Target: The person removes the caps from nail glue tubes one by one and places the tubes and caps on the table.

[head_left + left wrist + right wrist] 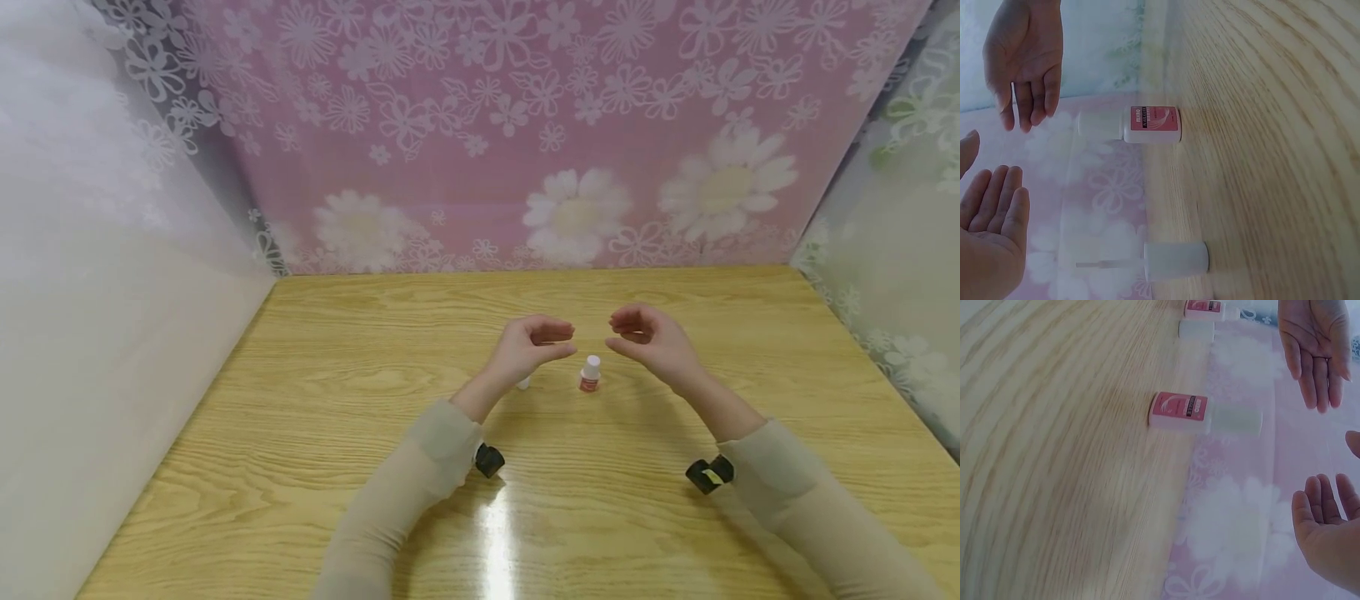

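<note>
A small white-capped glue bottle [589,375] with a pink label stands upright on the table, below and between my hands. My left hand [528,343] is raised to its left and my right hand [654,342] to its right, palms facing each other, fingers loosely bent, nothing held. In the left wrist view a white cap with a brush [1176,260] stands on the table, brush pointing up. At the top of the right wrist view, a second pink-labelled bottle [1204,307] stands close to a white cap [1196,330]. In the head view my left wrist hides most of these.
The wood-grain table [337,433] reaches a pink flowered sheet [450,167] at the back. Pale sheets hang at the left [135,292] and right. Small black wrist cameras [489,460] sit under both sleeves, and light glares off the front of the table.
</note>
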`<action>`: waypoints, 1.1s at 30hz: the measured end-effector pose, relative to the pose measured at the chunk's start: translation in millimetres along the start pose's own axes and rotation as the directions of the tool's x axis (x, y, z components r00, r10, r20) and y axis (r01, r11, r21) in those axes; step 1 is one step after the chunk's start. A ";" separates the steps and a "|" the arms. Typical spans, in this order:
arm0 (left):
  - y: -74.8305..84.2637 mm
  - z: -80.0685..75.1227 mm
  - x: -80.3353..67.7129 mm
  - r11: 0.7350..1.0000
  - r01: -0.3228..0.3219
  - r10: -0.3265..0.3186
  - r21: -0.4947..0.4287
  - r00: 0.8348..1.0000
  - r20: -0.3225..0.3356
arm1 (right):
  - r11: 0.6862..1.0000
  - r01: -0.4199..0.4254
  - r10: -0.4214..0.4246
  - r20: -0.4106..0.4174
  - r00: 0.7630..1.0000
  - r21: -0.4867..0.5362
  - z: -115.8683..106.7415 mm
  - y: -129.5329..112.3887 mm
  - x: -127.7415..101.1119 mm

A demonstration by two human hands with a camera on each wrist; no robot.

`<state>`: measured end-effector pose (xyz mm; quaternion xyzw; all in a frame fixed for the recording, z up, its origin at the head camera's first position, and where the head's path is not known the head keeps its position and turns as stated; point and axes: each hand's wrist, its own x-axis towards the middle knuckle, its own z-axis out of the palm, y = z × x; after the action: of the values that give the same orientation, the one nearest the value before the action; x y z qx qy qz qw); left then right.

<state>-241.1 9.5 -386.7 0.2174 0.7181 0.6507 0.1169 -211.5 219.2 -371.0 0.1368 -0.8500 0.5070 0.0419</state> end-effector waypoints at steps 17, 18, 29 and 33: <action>-13.8 30.2 -1.5 0.981 0.055 -0.046 0.186 0.998 -0.051 | 1.000 0.018 -0.018 0.044 0.999 0.002 -11.1 13.3 -4.0; -15.3 31.6 -1.9 0.980 0.062 -0.053 0.187 0.997 -0.050 | 1.000 0.021 -0.021 0.049 0.999 0.002 -11.2 14.4 -4.2; -27.3 40.4 -2.5 0.975 0.147 -0.145 0.165 0.989 -0.028 | 0.999 0.037 -0.038 0.065 0.997 0.022 -12.3 19.3 -7.5; -29.2 42.5 -1.5 0.971 0.171 -0.174 0.169 0.985 0.002 | 0.999 0.037 -0.039 0.071 0.997 0.032 -12.7 21.0 -8.1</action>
<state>-225.3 44.7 -420.9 0.1687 0.7856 0.5734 0.1600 -210.3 241.2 -384.5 0.1716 -0.8403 0.5139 0.0190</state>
